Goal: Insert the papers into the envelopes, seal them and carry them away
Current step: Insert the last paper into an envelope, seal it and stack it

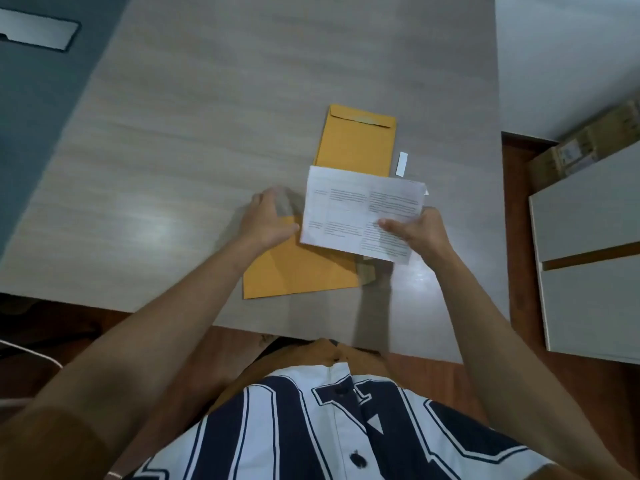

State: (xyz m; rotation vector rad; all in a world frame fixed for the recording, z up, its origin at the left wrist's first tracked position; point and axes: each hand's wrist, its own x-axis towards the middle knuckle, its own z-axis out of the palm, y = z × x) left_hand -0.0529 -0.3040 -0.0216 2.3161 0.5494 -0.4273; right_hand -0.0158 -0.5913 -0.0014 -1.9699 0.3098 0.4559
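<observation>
Right hand [419,233] has got the paper [360,213], thumb on top near its right edge and the other fingers tucked underneath, so it's a proper pinch. That paper is a white printed sheet with columns of small text. It looks folded and is held up slightly tilted over the table [173,133], and it hides the spot where the two envelopes meet.

Left hand [273,216] is down at the far left corner of the near envelope [301,271], thumb lying along the edge of it. The fingers are curled but pretty smeared with motion blur, and there's a greyish patch around them, so honestly I can't tell if it's gripping anything or just resting there.

The near envelope is flat on the table close to the front edge, angled a bit. The far envelope [356,140], same mustard yellow, lies flat further out with its flap end pointing away from the person.

Just right of the far envelope there's a little white strip [401,163] lying on the table, not touching it.

Off to the right sits a white cabinet [588,254], with some cardboard boxes [588,143] behind it. A navy and white buttoned shirt [311,427] fills the bottom.
</observation>
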